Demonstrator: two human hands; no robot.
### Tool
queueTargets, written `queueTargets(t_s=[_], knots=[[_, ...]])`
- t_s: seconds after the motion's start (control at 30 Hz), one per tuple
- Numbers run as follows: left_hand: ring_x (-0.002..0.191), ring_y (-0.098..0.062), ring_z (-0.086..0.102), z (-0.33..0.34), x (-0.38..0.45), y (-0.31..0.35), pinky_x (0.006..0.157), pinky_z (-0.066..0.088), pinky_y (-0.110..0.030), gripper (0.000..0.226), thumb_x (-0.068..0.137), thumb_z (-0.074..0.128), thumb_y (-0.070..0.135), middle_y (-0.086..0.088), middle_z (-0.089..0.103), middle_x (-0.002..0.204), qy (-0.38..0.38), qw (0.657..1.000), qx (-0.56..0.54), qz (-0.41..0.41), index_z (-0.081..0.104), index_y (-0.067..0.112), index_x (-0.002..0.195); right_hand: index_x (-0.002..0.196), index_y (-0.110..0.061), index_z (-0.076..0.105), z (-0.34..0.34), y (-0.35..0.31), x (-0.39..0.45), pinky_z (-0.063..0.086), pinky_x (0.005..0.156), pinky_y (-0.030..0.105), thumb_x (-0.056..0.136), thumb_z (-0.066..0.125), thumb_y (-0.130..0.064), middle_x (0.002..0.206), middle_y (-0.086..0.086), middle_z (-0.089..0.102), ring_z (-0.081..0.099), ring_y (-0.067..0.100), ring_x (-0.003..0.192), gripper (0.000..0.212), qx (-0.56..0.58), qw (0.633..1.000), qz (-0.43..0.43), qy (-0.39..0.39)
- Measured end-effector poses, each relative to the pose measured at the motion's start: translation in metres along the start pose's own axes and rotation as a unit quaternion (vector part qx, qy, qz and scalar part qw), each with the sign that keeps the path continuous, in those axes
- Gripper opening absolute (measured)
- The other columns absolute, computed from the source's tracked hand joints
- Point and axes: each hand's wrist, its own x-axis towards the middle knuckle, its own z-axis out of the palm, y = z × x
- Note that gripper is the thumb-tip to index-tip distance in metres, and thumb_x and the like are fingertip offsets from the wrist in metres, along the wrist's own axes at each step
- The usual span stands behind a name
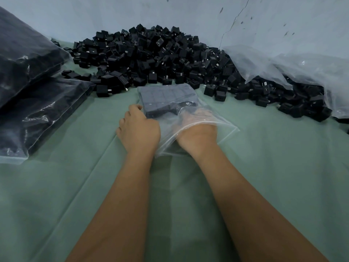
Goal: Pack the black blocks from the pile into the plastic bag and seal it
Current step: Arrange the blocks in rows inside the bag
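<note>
Head view, looking down over two bare forearms reaching forward across a surface covered in pale green cloth.

A clear plastic bag lies flat at the centre, its open mouth toward the person. Inside, at its far end, black blocks sit in neat rows, seen grey through the film.

The right hand is pushed into the bag's mouth up to the wrist. Its fingers are veiled by the plastic and end next to a block inside; whether that grip is closed on a block or loose cannot be told.

The left hand rests outside, against the bag's left edge. Its fingers are curled and its grip presses the bag and the packed rows, touching them.

Just beyond the bag, a large pile of loose black blocks is heaped against a pale wall. On the right, crumpled clear plastic sheeting drapes over part of the pile. At far left, filled bags of dark blocks lie stacked, well apart from the hands.
</note>
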Motion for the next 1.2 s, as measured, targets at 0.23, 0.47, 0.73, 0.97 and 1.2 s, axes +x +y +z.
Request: queueTargets(t_s=[0.23,0.47,0.73,0.97,1.2], knots=[[0.127,-0.030,0.041,0.001,0.002,-0.001,0.102,0.026,-0.039,0.053,0.085,0.044,0.005,-0.006,0.055,0.136,0.000,1.000,-0.009,-0.004,0.041,0.016,0.137,0.090,-0.019,0.061,0.017,0.007,0.000,0.051,0.074,0.032,0.080,0.050,-0.027,0.089,0.002,0.062,0.059,0.025,0.083,0.016,0.084,0.996,-0.026,0.017],[0.118,-0.029,0.051,-0.003,0.006,-0.005,0.104,0.038,-0.045,0.046,0.085,0.044,0.005,-0.003,0.059,0.126,0.003,0.998,-0.055,-0.001,0.052,0.020,0.128,0.105,-0.021,0.058,0.021,0.017,-0.001,0.046,0.090,0.039,0.081,0.045,-0.035,0.114,0.004,0.056,0.053,0.027,0.107,0.031,0.077,0.995,-0.066,-0.024],[0.101,0.010,0.056,-0.002,-0.004,0.004,0.080,0.043,-0.005,0.036,0.097,0.051,0.011,0.017,0.063,0.120,-0.245,0.919,-0.247,0.186,0.068,0.040,0.108,0.098,-0.015,0.062,0.012,0.012,-0.023,0.034,0.060,0.029,0.093,0.044,-0.019,0.083,0.004,0.064,0.050,0.019,0.069,0.019,0.054,0.987,-0.135,0.067],[0.110,-0.022,0.060,-0.003,-0.001,0.002,0.095,0.046,-0.037,0.039,0.093,0.055,0.013,0.009,0.069,0.114,-0.318,0.908,-0.014,0.271,0.071,0.043,0.073,0.049,-0.010,0.038,-0.029,0.015,-0.036,0.015,0.048,0.029,0.066,0.042,0.005,0.051,0.002,0.028,0.023,0.018,0.046,0.023,0.254,0.823,-0.239,0.448],[0.109,-0.005,0.059,-0.023,0.001,-0.002,0.097,0.043,-0.027,0.034,0.083,0.057,0.009,0.015,0.067,0.120,-0.289,0.946,-0.031,0.142,0.076,0.034,0.071,0.065,-0.014,0.064,-0.019,0.068,-0.020,0.047,0.062,0.037,0.075,0.046,-0.010,0.065,0.000,0.061,0.057,0.020,0.067,0.021,0.432,0.851,0.089,0.284]])
